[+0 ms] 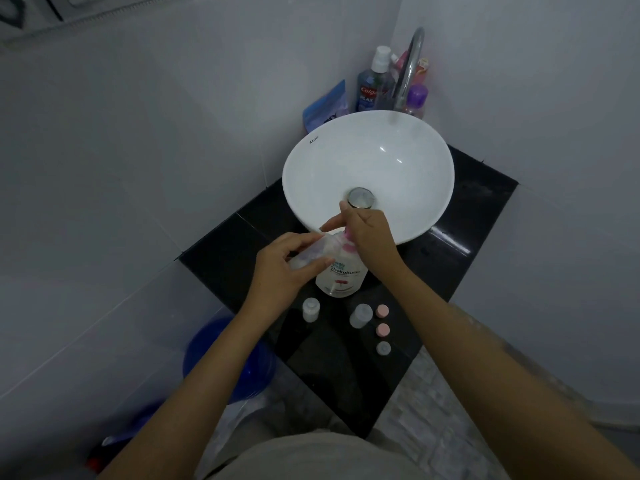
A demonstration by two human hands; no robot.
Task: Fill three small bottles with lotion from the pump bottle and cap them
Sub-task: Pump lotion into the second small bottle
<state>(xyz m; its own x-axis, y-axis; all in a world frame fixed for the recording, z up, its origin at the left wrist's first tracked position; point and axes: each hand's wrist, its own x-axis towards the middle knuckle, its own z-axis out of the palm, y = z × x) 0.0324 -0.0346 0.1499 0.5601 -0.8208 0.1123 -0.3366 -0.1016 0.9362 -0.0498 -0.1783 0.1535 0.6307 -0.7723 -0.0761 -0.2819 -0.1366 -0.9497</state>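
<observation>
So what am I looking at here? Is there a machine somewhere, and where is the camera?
No machine: a person works with bare hands, and one wide-angle camera on their head looks down at them. The left hand holds a small clear bottle tilted against the spout of the lotion pump bottle, while the right hand rests on the pump head. On the black counter in front of the white basin stand two more small bottles, and beside them lie three loose caps, two pink and one clear. Toiletries stand by the tap.
</observation>
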